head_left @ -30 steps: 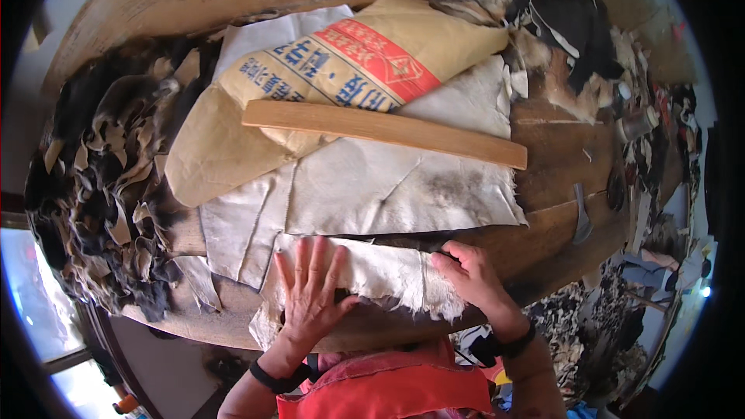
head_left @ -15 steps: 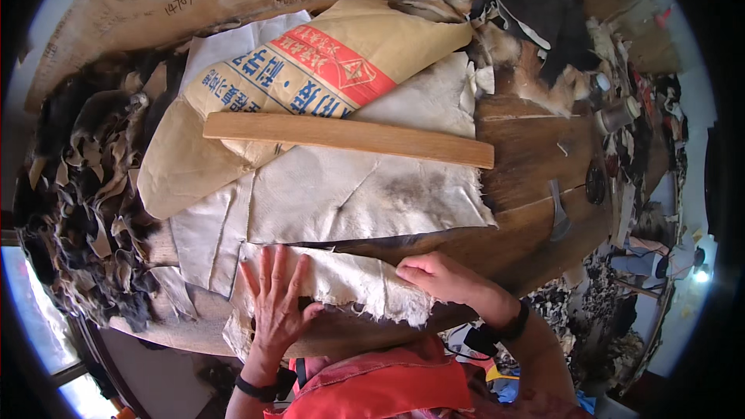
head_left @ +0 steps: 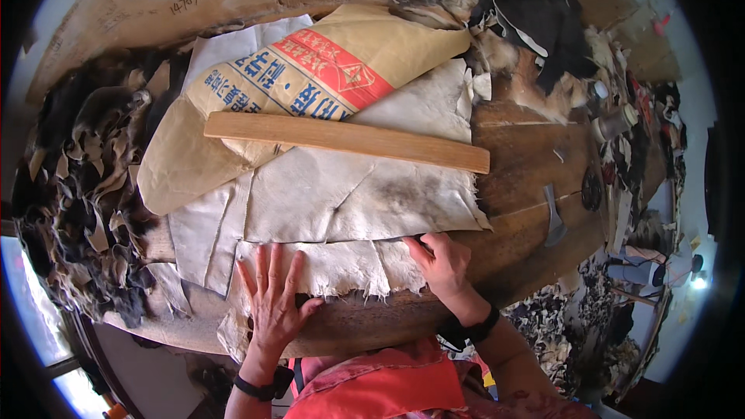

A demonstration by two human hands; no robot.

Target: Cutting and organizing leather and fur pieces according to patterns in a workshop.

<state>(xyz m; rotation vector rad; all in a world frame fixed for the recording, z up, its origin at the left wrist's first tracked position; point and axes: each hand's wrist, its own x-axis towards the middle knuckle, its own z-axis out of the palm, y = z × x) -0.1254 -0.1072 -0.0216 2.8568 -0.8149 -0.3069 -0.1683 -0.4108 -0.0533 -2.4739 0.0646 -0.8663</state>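
Observation:
My left hand (head_left: 272,291) lies flat with fingers spread on the left part of a pale, ragged-edged hide strip (head_left: 349,265). At the strip's right end, my right hand (head_left: 448,265) has its fingers curled, gripping the upper corner. Along its top side, the strip meets the lower edge of a larger whitish hide piece (head_left: 403,198), which has greyish stains. A long flat wooden slat (head_left: 349,143) rests across that piece and over a tan paper sack (head_left: 178,151) with red and blue print.
Dark fur scraps (head_left: 93,147) pile up on the left of the wooden board (head_left: 512,209), and more fur (head_left: 535,31) lies at the far right. A flat metal blade (head_left: 554,216), a black round object (head_left: 592,188) and a small jar (head_left: 615,122) lie on the right.
My right hand has moved slightly away from me, bringing the strip's right end up against the larger piece and narrowing the dark gap. My left hand stays flat in nearly the same place.

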